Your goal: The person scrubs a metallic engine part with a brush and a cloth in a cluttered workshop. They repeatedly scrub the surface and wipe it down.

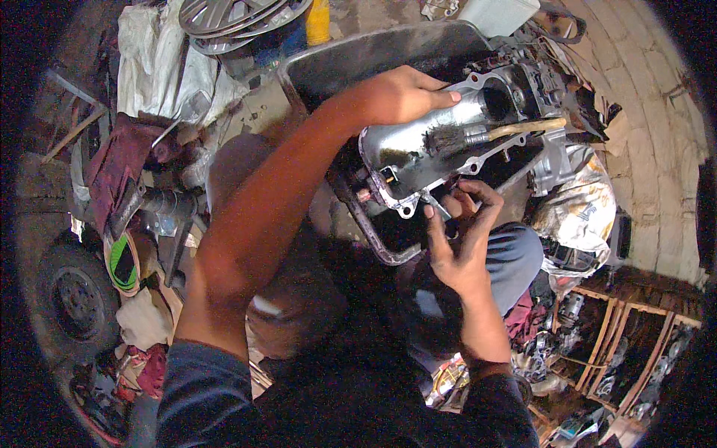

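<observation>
A silver metal housing (403, 149) with bolt flanges is held tilted over a black tub (336, 52). My left hand (399, 97) grips the housing along its upper edge, thumb resting on the metal. A brush (523, 128) with a wooden handle and dark bristles lies across the inside of the housing. My right hand (459, 239) is beneath the lower flange, its fingers curled round a small metal piece (435, 205) at that edge; whether this piece is attached to the housing I cannot tell.
Stacked wheel covers (231, 19), white sacks (149, 60) and a maroon cloth (123, 164) surround me. A tire (75, 291) sits at left. A printed sack (579, 209) lies right, near wooden crates (612, 343) of parts and a brick surface (646, 134).
</observation>
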`<state>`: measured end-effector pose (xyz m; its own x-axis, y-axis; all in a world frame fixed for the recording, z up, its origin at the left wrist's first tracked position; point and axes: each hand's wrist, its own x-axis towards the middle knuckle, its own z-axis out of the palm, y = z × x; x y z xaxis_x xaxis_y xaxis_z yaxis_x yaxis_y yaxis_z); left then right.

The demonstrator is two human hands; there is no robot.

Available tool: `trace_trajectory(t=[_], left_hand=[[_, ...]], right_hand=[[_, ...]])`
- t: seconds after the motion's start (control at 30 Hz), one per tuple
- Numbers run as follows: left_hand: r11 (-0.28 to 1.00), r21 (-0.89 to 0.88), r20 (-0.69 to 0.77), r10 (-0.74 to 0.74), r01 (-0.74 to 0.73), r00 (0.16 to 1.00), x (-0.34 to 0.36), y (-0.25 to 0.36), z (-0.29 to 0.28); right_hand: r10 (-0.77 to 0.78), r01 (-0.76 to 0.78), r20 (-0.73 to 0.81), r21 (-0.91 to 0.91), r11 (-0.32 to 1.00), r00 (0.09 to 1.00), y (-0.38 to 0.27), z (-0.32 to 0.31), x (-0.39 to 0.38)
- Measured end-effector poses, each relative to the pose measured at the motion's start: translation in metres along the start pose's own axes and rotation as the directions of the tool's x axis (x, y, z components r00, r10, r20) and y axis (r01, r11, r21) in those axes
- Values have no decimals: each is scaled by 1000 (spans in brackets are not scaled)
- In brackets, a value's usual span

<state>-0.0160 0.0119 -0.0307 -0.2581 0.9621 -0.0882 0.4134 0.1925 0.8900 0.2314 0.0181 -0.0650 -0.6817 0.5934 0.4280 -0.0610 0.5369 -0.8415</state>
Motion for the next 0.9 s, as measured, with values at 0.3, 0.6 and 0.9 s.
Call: trace_trajectory(t=[0.3,0.6,0.9], left_hand=[[999,-26,7,25,-24,1000,1,-3,2],[999,-6,-14,-33,33,999,-5,7,-2],[997,-28,-40,-68,67,997,-12,17,1]], right_hand=[[-74,172,362,-247,954,929,-4,-27,29],[73,1,281,-254,967,957,-12,-23,26],[74,-23,323,-160,987,943,-10,-22,28]])
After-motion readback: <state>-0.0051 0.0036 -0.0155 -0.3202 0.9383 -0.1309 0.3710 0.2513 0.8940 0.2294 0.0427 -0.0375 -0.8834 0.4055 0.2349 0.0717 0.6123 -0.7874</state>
